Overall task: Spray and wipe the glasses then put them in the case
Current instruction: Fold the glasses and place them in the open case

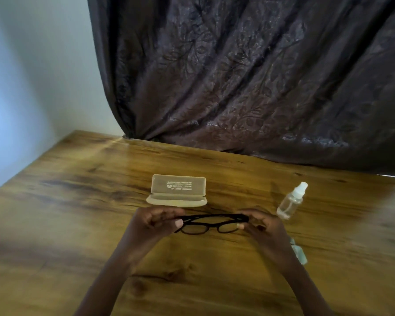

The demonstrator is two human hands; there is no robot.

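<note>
Black-framed glasses (211, 224) are held just above the wooden table, lenses toward me. My left hand (154, 221) grips their left end and my right hand (258, 224) grips their right end. The temples look folded along the top of the frame. Just beyond the glasses a beige glasses case (178, 191) lies open on the table, lid raised with print inside. A small clear spray bottle (291, 201) with a white cap lies tilted to the right of my right hand. A pale green cloth (299, 252) peeks out from behind my right wrist.
The wooden table (78, 201) runs to a white wall on the left. A dark patterned curtain (249, 76) hangs over the table's far edge.
</note>
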